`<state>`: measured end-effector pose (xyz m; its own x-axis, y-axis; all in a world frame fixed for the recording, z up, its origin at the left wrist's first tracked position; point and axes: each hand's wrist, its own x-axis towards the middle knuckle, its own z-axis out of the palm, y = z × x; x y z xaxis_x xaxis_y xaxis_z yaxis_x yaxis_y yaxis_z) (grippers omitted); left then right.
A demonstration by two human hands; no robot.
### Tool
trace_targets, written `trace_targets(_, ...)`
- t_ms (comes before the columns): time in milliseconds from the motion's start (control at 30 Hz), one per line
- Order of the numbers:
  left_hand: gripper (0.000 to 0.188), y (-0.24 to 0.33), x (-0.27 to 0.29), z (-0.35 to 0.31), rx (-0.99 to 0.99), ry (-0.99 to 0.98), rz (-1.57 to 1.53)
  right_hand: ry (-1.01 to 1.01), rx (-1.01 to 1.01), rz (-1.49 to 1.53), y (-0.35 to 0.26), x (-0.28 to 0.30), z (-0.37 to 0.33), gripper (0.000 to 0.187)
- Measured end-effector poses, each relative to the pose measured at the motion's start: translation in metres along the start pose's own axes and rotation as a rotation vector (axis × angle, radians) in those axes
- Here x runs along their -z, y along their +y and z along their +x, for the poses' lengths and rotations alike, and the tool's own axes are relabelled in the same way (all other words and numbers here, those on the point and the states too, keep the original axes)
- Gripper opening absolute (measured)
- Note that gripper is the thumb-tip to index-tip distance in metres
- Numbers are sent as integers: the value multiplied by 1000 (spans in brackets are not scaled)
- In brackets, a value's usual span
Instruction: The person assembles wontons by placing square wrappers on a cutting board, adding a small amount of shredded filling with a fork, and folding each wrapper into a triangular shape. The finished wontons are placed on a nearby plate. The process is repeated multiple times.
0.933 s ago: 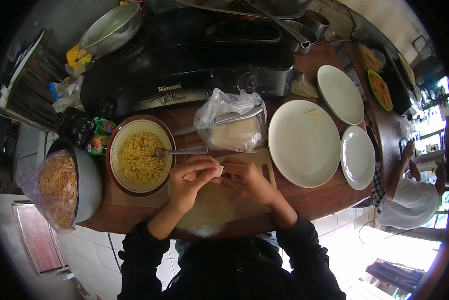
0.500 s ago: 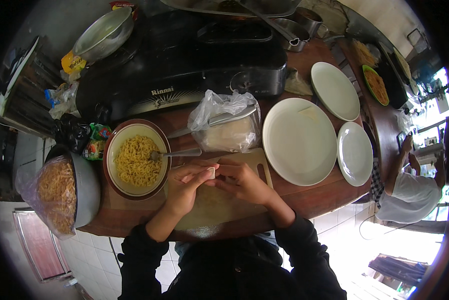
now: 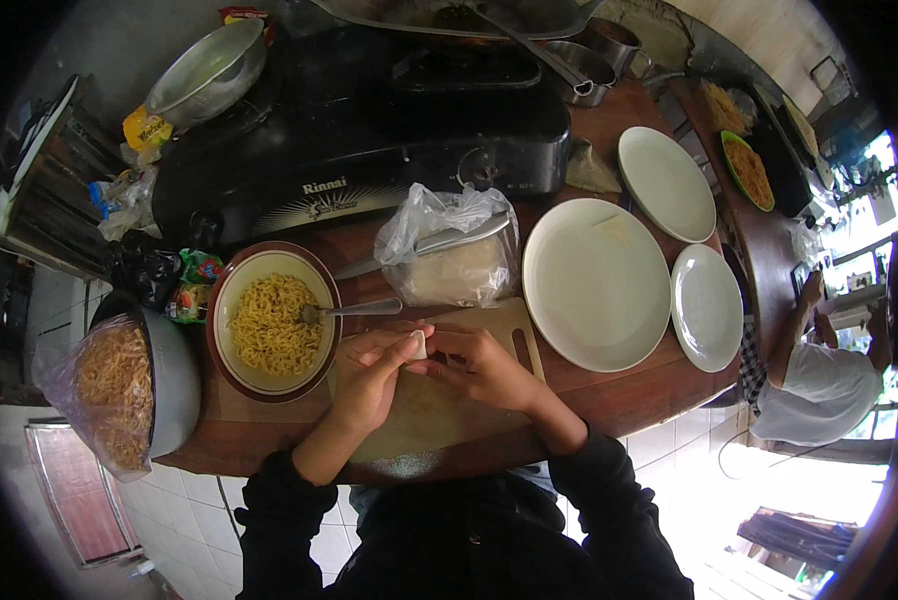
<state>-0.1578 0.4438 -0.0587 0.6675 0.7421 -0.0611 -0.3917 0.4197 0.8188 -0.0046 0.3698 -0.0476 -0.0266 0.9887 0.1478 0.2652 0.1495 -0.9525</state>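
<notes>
Above the wooden cutting board (image 3: 459, 415), my left hand (image 3: 374, 375) and my right hand (image 3: 481, 365) meet. Pinched between their fingertips is a small white dough piece (image 3: 419, 346), which looks folded or rolled; the fingers cover much of it. To the left sits a brown-rimmed bowl of yellow noodles (image 3: 277, 325), with a spoon (image 3: 364, 308) resting in it. Beyond the board lies a clear plastic bag of pale wrappers (image 3: 457, 272), with a knife (image 3: 464, 232) across it. The large white plate (image 3: 594, 300) on the right carries a flat pale triangular wrapper (image 3: 614, 230) near its far rim.
Two smaller white plates (image 3: 669, 185) stand farther right. A black gas stove (image 3: 369, 140) fills the back. At the left, a grey pot (image 3: 174, 375) holds plastic-covered noodles (image 3: 114, 385). Another person (image 3: 819, 385) is at the far right, beside a side counter (image 3: 774, 270).
The view has shifted slightly. My fingers have moved a little around the white dough piece, and more of it shows between the fingertips. Both hands stay over the board.
</notes>
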Motion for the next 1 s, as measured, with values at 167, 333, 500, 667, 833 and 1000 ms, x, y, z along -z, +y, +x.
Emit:
trace_targets(167,13,2,1,0,21,-17,26,-22,73,-19,1,1,1,18)
trace_targets(333,17,2,4,2,5,-55,23,-46,51,-29,-1,0,1,15)
trace_targets(500,10,-1,2,1,-4,-38,-32,-49,13,-40,-2,0,-1,14)
trace_targets(667,10,-4,2,2,-61,-53,-37,-48,37,-44,-2,-3,0,15)
trace_targets(833,12,-4,1,1,2,25,-73,-40,-95,-2,-3,-3,-1,17)
trace_targets(1000,14,-1,3,2,52,18,-40,-62,15,-46,0,-3,0,18)
